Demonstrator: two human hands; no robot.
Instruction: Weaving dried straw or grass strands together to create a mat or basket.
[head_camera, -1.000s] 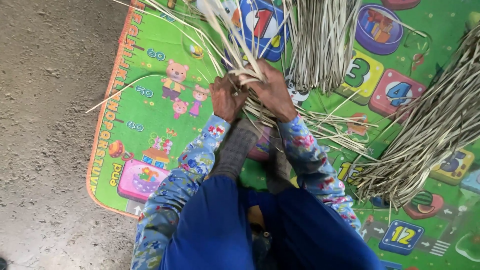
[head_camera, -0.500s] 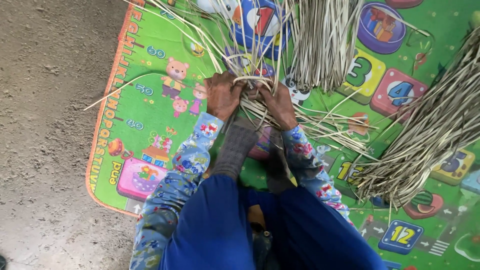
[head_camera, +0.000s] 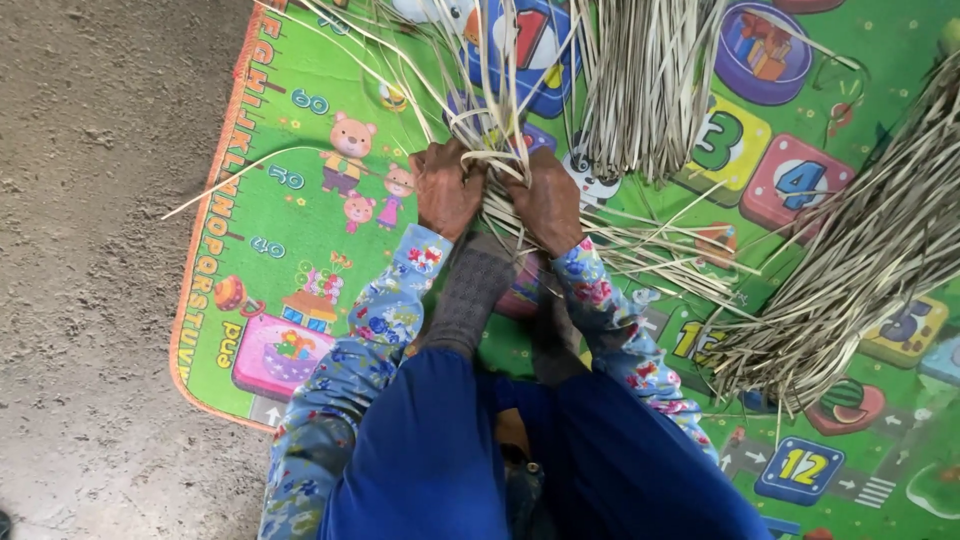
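Gripping a knot of pale strips (head_camera: 497, 170), the left hand (head_camera: 445, 190) and right hand (head_camera: 545, 205) sit side by side, fingers curled shut around the gathered strands near the middle of the mat (head_camera: 300, 215). Loose ends fan up and outward from the hands across the mat's upper part. One bundle (head_camera: 645, 85) lies just above the right hand; a second, larger bundle (head_camera: 850, 270) lies well to its right. Grey socks (head_camera: 470, 295) rest on the mat below the hands. Bare floor (head_camera: 90, 250) borders the mat's left edge.
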